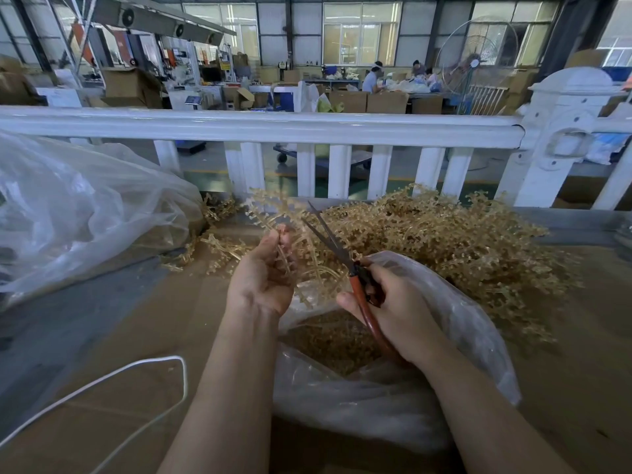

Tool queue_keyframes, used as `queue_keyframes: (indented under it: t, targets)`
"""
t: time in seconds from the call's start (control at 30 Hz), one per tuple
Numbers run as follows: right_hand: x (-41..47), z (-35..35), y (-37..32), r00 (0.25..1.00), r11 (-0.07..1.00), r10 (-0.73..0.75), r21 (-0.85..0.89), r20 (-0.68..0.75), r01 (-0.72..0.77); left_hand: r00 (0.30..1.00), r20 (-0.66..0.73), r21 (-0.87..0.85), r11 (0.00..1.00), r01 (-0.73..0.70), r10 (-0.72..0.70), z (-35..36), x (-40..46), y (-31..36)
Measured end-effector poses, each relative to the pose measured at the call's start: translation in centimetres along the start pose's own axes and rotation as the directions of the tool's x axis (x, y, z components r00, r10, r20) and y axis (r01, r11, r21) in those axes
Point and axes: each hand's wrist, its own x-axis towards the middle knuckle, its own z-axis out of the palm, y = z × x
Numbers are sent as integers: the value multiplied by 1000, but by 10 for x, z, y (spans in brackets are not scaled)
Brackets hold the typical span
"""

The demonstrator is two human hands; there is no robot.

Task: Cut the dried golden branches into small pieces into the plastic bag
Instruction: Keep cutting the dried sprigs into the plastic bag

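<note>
A crinkled clear plastic bag of chopped golden bits sits nearest on the brown worktop. Above it, the right hand closes its grip on red-handled scissors, blades parted; the left hand pinches a knobbly golden branch. Beyond lies the branch pile

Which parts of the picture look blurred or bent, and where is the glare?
Head view: the branch in the left hand is motion-blurred; the white railing bows from wide-angle distortion; the far windows glare; the scissors stay fairly sharp.
</note>
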Motion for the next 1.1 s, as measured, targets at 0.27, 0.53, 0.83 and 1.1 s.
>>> queue_keyframes:
  t: [0.27,0.53,0.83,1.1]
  targets:
    - [0,1,-1,997,998,-20,-55,-69,16,987,-97,350,933,-90,131,6,-2,-10]
    - [2,3,0,990,995,26,-93,-141,-40,955,136,474,829,-297,264,14,-11,-12]
    - [3,1,-2,963,995,56,95,-263,-32,935,209,490,797,-353,286,16,-10,-11]
    - [-5,-4,-3,940,990,-144,-42,-308,137,905,213,767,510,-388,368,10,-4,-14]
